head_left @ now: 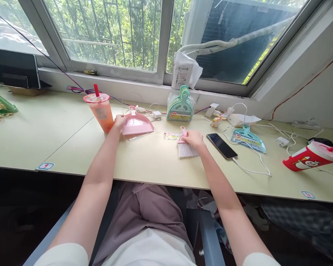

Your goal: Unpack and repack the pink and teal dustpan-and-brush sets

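Observation:
A small pink dustpan [137,123] lies on the table to the left of centre, with clear plastic wrap showing along its front edge. At its left edge my left hand [120,121] is closed on it, the fingertips partly hidden. My right hand [194,139] grips a small pink hand brush [181,139] near the base of its handle. The brush's pale bristles point toward me and touch or nearly touch the table. Just left of the brush is a printed label card [170,136].
A drink cup [101,112] stands beside my left hand. Packaged green dustpan sets [180,107] lean at the sill, and another green set [248,138] lies rightward. A charging phone [222,145], white cables and a tilted red cup [308,157] occupy the right side.

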The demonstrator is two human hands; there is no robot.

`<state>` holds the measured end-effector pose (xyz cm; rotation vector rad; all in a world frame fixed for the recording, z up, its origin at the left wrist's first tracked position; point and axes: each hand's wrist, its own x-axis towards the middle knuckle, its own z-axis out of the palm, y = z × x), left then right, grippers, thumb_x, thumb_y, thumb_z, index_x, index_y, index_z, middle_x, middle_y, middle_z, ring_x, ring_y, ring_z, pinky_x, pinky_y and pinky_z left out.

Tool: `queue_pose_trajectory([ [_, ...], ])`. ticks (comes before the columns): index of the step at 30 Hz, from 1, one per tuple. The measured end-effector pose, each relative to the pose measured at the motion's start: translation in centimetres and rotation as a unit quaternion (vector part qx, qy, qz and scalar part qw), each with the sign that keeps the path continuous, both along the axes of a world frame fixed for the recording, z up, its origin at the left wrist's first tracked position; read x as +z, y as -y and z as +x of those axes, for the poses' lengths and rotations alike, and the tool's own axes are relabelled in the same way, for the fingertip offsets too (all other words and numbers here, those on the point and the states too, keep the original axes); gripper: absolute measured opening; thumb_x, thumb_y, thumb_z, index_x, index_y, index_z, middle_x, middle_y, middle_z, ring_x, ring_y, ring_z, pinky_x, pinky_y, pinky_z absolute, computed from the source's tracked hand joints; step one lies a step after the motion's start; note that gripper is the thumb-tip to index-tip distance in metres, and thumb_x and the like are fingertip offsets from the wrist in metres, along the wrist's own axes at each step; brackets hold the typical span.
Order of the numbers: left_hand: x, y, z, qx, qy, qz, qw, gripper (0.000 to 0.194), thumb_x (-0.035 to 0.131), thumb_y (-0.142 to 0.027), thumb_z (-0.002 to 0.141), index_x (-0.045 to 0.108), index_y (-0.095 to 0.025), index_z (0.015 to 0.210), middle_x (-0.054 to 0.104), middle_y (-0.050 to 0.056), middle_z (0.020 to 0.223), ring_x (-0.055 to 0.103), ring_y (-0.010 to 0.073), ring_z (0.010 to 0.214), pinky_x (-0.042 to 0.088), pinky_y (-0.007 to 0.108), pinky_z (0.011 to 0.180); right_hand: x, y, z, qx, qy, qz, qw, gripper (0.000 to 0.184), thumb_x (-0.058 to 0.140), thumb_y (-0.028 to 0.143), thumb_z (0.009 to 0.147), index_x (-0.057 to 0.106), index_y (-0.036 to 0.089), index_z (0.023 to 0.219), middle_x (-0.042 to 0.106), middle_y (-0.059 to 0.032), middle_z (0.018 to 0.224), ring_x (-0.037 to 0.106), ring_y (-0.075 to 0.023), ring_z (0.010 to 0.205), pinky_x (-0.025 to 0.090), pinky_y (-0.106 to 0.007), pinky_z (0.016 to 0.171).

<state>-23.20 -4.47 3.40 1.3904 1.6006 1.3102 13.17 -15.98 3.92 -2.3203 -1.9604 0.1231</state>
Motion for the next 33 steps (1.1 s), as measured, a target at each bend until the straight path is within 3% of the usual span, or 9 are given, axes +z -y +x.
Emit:
queue_pose_trajectory([
  [4,-1.8,-0.2,-0.6,0.055,-0.109,-0.050,0.991,0.021,0.066,-0.028,0.082,0.068,-0.014,0.097,0.071,0.012,0.101,0.064,0.0292,0.104,0.049,0.040,0.089,-0.5,-0.1,0.6,-0.006,-0.012,0.035,0.999,0.024,0.059,0.040,0.082,0.069,0.022,0.095,0.073,-0.0117,0.100,0.067,-0.0286,0.097,0.047,-0.035,0.079],
  [7,-2.7,-0.3,0.1,0.083,-0.243,-0.049,0.965,0.021,0.060,-0.030,0.081,0.070,-0.018,0.095,0.070,0.014,0.107,0.061,0.0326,0.111,0.046,0.043,0.095,-1.0,0.4,1.1,-0.013,-0.006,0.058,0.998,0.023,0.056,0.039,0.086,0.068,0.022,0.096,0.072,-0.0117,0.100,0.066,-0.0280,0.098,0.046,-0.036,0.081],
  [9,-2.9,-0.2,0.9,0.067,-0.278,-0.024,0.958,0.026,0.058,-0.032,0.082,0.069,-0.018,0.101,0.067,0.016,0.114,0.055,0.0335,0.119,0.042,0.045,0.102,-1.2,0.6,1.4,-0.002,-0.023,0.070,0.997,0.021,0.055,0.037,0.089,0.066,0.022,0.098,0.072,-0.0116,0.102,0.065,-0.0270,0.098,0.045,-0.035,0.082],
  [13,-2.2,1.0,2.4,0.068,-0.262,0.063,0.961,0.042,0.058,-0.035,0.086,0.057,-0.020,0.124,0.055,0.016,0.128,0.042,0.0352,0.131,0.037,0.048,0.109,-1.7,0.9,1.6,0.034,-0.107,0.086,0.990,0.023,0.055,0.032,0.089,0.063,0.022,0.109,0.072,-0.0081,0.107,0.064,-0.0246,0.100,0.045,-0.033,0.082],
  [18,-0.5,2.8,3.0,0.079,-0.229,0.132,0.961,0.043,0.049,-0.037,0.092,0.047,-0.020,0.131,0.054,0.016,0.126,0.042,0.0349,0.132,0.038,0.049,0.109,-1.7,0.7,1.8,-0.005,-0.107,0.161,0.981,0.024,0.050,0.022,0.089,0.062,0.024,0.111,0.070,-0.0074,0.111,0.062,-0.0257,0.102,0.044,-0.034,0.084],
  [25,-0.1,3.6,2.7,0.132,-0.240,0.149,0.950,0.051,0.042,-0.026,0.092,0.032,-0.019,0.141,0.058,0.014,0.124,0.045,0.0312,0.129,0.040,0.047,0.106,-2.2,0.4,2.1,-0.002,-0.106,0.171,0.980,0.031,0.049,0.022,0.090,0.057,0.022,0.120,0.067,-0.0098,0.118,0.056,-0.0283,0.113,0.043,-0.038,0.090],
  [33,-0.5,2.7,1.9,0.123,-0.297,0.111,0.940,0.051,0.046,-0.028,0.087,0.042,-0.014,0.136,0.060,0.016,0.124,0.048,0.0354,0.123,0.044,0.048,0.102,-3.1,0.0,1.6,0.005,-0.087,0.146,0.985,0.026,0.050,0.027,0.093,0.064,0.022,0.114,0.066,-0.0101,0.124,0.053,-0.0278,0.118,0.036,-0.041,0.096],
])
